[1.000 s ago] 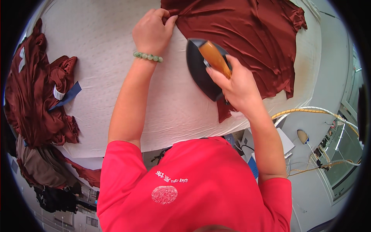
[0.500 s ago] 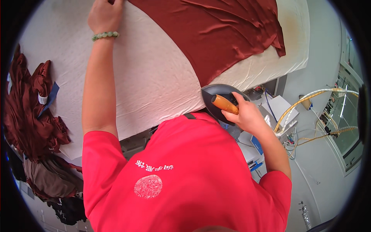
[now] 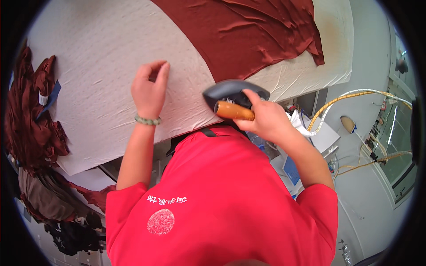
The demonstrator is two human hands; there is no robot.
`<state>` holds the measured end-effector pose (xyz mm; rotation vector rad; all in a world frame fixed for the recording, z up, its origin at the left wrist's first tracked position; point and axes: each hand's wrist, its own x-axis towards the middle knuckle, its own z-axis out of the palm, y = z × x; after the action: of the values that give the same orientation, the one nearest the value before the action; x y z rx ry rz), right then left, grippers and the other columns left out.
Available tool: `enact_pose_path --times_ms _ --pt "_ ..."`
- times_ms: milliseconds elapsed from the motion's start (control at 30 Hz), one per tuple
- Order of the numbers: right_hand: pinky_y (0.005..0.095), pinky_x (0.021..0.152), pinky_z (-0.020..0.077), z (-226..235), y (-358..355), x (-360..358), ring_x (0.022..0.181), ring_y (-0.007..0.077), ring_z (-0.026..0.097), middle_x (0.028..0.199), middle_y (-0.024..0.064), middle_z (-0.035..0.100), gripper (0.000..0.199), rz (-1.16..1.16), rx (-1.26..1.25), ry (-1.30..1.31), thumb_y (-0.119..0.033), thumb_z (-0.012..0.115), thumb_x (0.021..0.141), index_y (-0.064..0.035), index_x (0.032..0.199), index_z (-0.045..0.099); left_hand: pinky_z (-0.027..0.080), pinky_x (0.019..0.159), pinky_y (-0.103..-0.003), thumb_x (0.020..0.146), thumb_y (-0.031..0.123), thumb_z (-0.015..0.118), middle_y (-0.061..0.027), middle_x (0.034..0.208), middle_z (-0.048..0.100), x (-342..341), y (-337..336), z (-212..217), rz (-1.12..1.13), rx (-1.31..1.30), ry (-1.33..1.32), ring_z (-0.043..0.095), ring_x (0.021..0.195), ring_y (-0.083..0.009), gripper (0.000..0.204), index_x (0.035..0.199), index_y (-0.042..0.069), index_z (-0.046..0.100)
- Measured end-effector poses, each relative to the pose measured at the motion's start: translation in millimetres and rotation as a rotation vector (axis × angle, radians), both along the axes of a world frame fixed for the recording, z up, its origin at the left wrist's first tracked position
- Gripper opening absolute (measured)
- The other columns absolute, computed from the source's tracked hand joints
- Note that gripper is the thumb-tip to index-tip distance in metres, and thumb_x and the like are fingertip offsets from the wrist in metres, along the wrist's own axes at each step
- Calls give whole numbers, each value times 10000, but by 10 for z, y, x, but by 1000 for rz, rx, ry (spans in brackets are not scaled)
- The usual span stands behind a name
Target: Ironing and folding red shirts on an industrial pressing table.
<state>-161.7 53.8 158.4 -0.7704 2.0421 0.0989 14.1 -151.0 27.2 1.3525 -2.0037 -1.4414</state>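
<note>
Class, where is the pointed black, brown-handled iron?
In head view, slightly right of centre, the iron is in the right hand, just below the glossy dark-red cloth.

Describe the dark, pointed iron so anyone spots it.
Find the white cloth-covered table, then the right hand at its near edge. That hand grips the iron, set apart from the dark-red satiny garment beyond by its cylindrical orange-brown handle.

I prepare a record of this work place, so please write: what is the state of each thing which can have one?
White cover: creased along the near edge, brownish at right.
Iron: held by its handle; whether touching the cover, unclear.
Spread garment: smooth near the iron, wrinkled farther right.
Cloth heap: crumpled.
Left grip: fingers curled, holding nothing visible.
Right grip: closed on the handle.
Hoses: curved.
</note>
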Motion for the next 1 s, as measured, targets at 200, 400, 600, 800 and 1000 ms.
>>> enact_pose_path --times_ms 200,400,600,800,1000 --pt "448 737 532 123 258 -429 838 416 678 890 224 702 775 173 31 25 -322 759 781 -44 1425 430 521 655 -315 875 184 737 -76 822 698 102 863 33 49 183 22 653 689 -172 220 1037 36 729" --pt "303 519 459 -18 863 -1591 539 152 593 710 44 640 390 -144 -503 234 -222 709 891 -33 1221 621 516 636 -346 862 240 757 -81 799 697 -310 1509 185 76 211 -179 660 676 -202 263 1015 31 718" --pt "357 600 504 -239 1461 -3470 601 201 648 724 126 669 311 -477 -301 233 -254 735 863 -12 1038 647 505 609 -336 857 267 776 -83 784 684 -585 1824 5 116 -51 -416 670 693 -186 260 929 30 698" --pt "408 641 517 -589 1987 -4706 641 280 643 737 117 656 325 -293 -320 616 -294 737 867 -16 1009 645 518 590 -274 911 268 740 -35 855 678 -567 1975 -37 495 328 54 641 713 -125 248 931 29 679" --pt "467 911 476 -632 1865 -4149 1070 362 586 1136 169 625 443 91 -1088 889 -244 697 866 -40 1239 572 527 549 -256 936 278 712 -39 863 688 -899 1861 -24 729 443 137 625 691 -96 256 969 26 682"
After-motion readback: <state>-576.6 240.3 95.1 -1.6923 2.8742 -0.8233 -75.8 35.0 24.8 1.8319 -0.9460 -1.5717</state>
